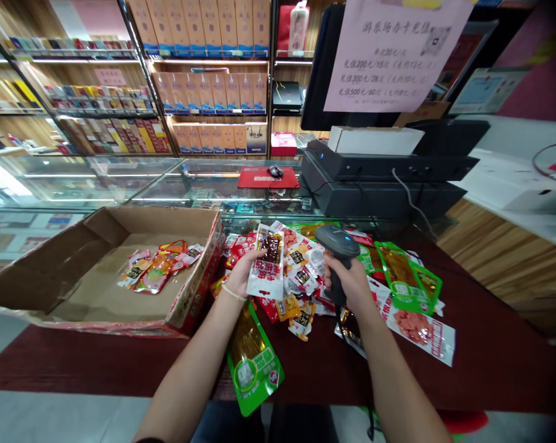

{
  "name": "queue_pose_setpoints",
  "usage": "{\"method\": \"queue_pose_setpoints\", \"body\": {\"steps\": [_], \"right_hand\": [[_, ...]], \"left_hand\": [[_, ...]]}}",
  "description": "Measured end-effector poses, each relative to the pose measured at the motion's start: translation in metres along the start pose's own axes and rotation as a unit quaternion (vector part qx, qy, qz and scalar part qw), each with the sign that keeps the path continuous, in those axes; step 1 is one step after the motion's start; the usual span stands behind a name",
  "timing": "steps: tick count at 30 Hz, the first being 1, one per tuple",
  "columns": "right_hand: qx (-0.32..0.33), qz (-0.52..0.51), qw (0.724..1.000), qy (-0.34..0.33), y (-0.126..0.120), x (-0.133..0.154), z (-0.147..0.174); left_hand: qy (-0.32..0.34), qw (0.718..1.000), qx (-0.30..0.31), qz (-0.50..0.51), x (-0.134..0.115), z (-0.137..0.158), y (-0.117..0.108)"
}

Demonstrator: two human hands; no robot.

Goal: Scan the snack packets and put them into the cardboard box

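Note:
My left hand (241, 275) is closed on a white and red snack packet (267, 277) with a clear window showing dark brown food. In my right hand (351, 283) is a black barcode scanner (337, 241) with a small blue light on top, its head tilted toward the packet. Beneath both hands lies a pile of snack packets (300, 264) in red, white and orange. A green packet (254, 363) sits under my left forearm, and another green packet (404, 280) lies to the right of the scanner. Beside it is a long white packet (420, 332) picturing pinkish pieces.
An open cardboard box (97, 307) with several small packets (160, 267) stands at left on the dark red table (485, 369). Behind are a glass counter (157, 178), a mouse (274, 171) on a red pad, and a monitor (319, 74) bearing a pink paper notice (393, 55).

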State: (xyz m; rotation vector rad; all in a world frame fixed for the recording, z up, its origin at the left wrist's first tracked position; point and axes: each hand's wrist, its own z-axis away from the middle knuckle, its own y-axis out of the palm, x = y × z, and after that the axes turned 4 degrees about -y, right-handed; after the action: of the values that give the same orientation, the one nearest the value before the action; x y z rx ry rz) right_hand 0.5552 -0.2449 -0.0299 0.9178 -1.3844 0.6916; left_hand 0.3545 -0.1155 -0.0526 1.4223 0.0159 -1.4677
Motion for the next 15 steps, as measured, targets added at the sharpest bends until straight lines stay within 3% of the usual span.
{"method": "queue_pose_setpoints", "body": {"steps": [3,5,15], "right_hand": [[0.08,0.041,0.996,0.007,0.0,0.004,0.006],[0.116,0.081,0.99,0.017,0.0,0.006,0.009],[0.144,0.146,0.979,0.005,0.0,0.004,0.014]], "left_hand": [[0.049,0.995,-0.071,-0.045,0.006,-0.007,0.002],[0.078,0.991,-0.082,-0.072,0.01,-0.01,0.002],[0.08,0.984,-0.076,-0.138,0.01,-0.014,-0.008]]}}
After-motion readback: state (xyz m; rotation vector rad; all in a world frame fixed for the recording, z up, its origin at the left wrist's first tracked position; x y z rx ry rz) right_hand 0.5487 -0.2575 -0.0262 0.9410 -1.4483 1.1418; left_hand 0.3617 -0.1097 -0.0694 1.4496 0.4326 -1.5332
